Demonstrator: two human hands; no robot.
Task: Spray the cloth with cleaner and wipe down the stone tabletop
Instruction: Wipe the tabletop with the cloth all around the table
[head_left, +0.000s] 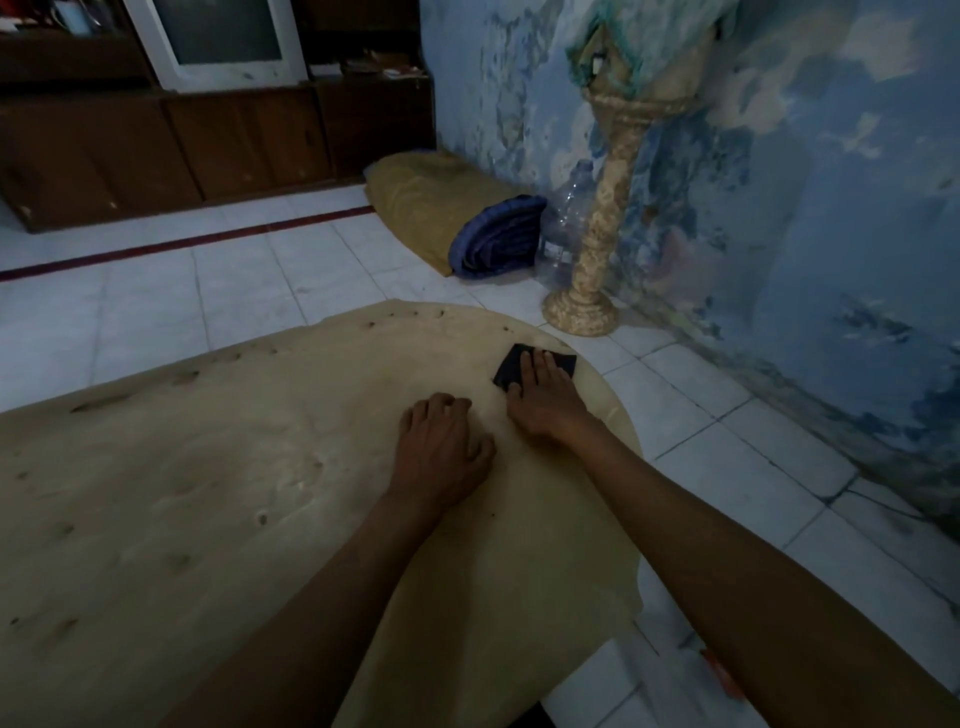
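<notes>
Head view: I see the beige stone tabletop (218, 519) filling the near and left part of the scene, its rounded edge curving away on the right above a white tiled floor (156, 306).

1. Cloth. A dark folded cloth (511, 366) lies flat on the tabletop, close to the far right edge.
2. Right hand. My right hand (543, 400) rests palm down on the cloth. Its fingers are straight and extended over the fabric, pressing it against the stone. The grip here is flat, with nothing curled round the cloth.
3. Left hand. My left hand (441, 452) sits on the bare stone just beside the right hand, to its left and slightly nearer. Its fingers are bent with the tips on the surface. It holds nothing. The light is dim, so I cannot be sure how firmly the fingertips bear on the stone.
4. Surface. The tabletop carries small dark pits and marks, mostly along its far edge and left part.

Surroundings: a pale stone pedestal (608, 218) stands on the floor beyond the tabletop's far right edge, against a mottled blue wall (831, 182). A clear plastic bottle (563, 228) stands just left of the pedestal. A rolled blue fabric bundle (498, 236) and a yellow cushion (426, 192) lie on the floor left of the bottle. A dark wooden cabinet (156, 150) runs along the far left.
</notes>
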